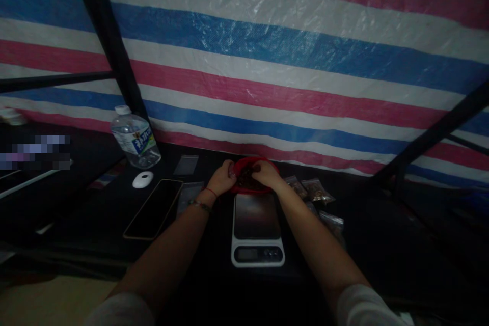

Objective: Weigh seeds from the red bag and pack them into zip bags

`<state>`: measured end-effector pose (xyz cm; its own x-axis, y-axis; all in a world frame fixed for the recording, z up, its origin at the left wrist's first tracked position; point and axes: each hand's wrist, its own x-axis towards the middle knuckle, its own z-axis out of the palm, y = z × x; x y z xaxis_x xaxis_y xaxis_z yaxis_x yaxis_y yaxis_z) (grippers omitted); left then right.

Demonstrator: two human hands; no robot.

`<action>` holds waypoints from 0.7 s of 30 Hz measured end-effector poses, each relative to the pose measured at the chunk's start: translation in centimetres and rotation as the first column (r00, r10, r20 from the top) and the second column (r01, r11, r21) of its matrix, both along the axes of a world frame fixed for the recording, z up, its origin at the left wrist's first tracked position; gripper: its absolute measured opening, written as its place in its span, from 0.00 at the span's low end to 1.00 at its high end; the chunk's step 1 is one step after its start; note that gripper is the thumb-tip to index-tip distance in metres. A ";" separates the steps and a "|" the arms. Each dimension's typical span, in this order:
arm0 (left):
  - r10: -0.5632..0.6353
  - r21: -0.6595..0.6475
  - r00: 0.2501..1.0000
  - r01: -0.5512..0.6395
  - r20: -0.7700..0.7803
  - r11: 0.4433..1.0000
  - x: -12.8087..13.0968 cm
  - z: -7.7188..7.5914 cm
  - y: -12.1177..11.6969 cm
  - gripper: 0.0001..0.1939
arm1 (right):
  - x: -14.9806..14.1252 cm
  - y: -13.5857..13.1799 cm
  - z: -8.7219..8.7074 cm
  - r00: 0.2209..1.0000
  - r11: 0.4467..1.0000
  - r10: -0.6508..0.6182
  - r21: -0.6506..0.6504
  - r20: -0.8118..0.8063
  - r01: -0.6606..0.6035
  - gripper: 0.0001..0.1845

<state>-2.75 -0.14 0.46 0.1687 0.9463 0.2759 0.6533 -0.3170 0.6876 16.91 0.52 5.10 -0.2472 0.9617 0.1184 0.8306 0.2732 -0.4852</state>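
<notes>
A red bowl (250,160) with small dark brown pieces (246,178) in it stands behind a white kitchen scale (257,253). My left hand (222,179) is at the bowl's left rim, its fingers closed on what looks like a small clear plastic bag (231,169). From the right, my right hand (268,175) reaches into the bowl with fingers drawn together among the pieces; what they grip is hidden. The scale's plate (256,216) bears nothing, and its display is dark.
Filled zip bags (318,191) lie to the right of the bowl, more behind my right forearm. On the left are a flat clear bag (186,164), a phone (155,209), a white oval object (142,179) and a plastic bottle (136,140). A striped tarp (267,91) hangs behind.
</notes>
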 end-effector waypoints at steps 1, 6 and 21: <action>-0.008 0.016 1.000 0.008 0.023 1.000 0.0 -0.1 0.1 0.26 | -0.2 0.4 -0.1 0.999 0.998 0.029 -0.047 -0.019 -0.029 0.11; -0.076 0.046 0.995 0.074 0.060 0.996 0.1 -0.4 0.6 0.20 | -1.0 2.2 -0.7 0.973 0.965 0.199 -0.146 -0.121 -0.216 0.12; -0.093 -0.070 0.993 0.089 -0.069 0.994 -1.5 2.2 -0.7 0.14 | 1.5 -0.4 1.6 0.951 0.949 0.309 -0.072 0.026 -0.306 0.24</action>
<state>-4.22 -0.84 2.70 0.2721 0.9419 0.1972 0.6721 -0.3326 0.6615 18.45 0.09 6.67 -0.5349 0.8439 0.0424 0.7290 0.4863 -0.4818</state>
